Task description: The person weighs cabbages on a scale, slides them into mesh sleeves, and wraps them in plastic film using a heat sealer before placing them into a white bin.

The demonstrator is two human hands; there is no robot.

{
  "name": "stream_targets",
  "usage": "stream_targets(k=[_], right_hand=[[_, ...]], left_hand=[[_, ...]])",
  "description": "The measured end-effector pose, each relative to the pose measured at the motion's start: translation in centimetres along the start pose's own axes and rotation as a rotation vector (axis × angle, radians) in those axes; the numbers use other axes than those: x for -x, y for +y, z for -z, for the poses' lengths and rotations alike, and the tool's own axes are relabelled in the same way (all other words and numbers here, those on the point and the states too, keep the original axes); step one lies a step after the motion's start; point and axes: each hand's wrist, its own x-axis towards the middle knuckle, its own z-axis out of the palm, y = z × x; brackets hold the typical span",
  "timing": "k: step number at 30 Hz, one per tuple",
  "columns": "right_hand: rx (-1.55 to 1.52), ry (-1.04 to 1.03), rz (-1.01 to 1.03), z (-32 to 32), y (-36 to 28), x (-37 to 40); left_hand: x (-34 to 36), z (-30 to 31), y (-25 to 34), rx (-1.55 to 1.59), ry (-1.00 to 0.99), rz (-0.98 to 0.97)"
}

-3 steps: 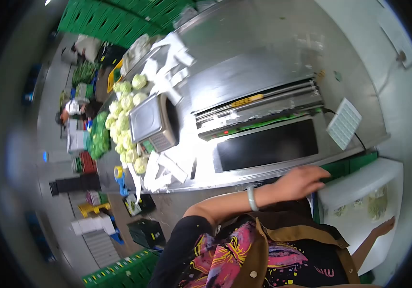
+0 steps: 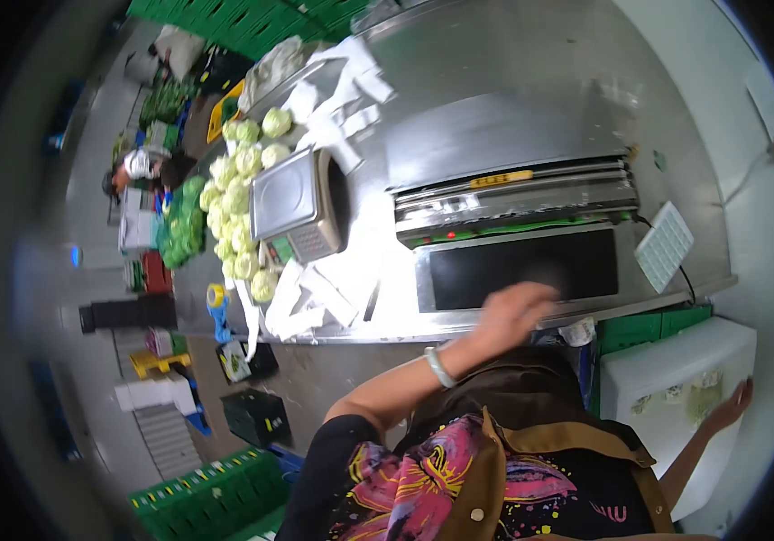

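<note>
My left hand (image 2: 518, 311), with a pale bangle at the wrist, is over the front edge of the steel table, by the black plate (image 2: 522, 269) of the wrapping machine (image 2: 513, 200). Its fingers are loosely bent and slightly apart, a little blurred, and nothing shows in them. At the far right, my right hand (image 2: 732, 406) is at the side wall of a white foam box (image 2: 667, 361), fingers stretched out and holding nothing visible. Inside that box lie a few pale green vegetables (image 2: 704, 397) whose kind I cannot make out.
A weighing scale (image 2: 292, 206) stands on the steel table (image 2: 495, 108) beside piled pale green cabbages (image 2: 235, 198). White strips (image 2: 301, 302) lie around it. A white panel (image 2: 665, 245) sits near the right corner. Green crates (image 2: 216, 491) stand lower left; another person (image 2: 143, 164) is farther off.
My left hand has moved left and up, toward the black plate. My right hand is slightly higher at the foam box's side. The whole view has shifted a little.
</note>
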Motion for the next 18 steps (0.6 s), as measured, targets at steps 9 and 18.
stream_targets(k=[9, 18], right_hand=[[-0.371, -1.191, 0.87, -15.3, -43.6, 32.4], [0.104, -1.267, 1.755, -31.1, -48.7, 62.5]], left_hand=[[28.0, 31.6, -24.4, -0.772, 0.601, 0.618], [29.7, 34.9, -32.8, -0.782, 0.039, 0.064]])
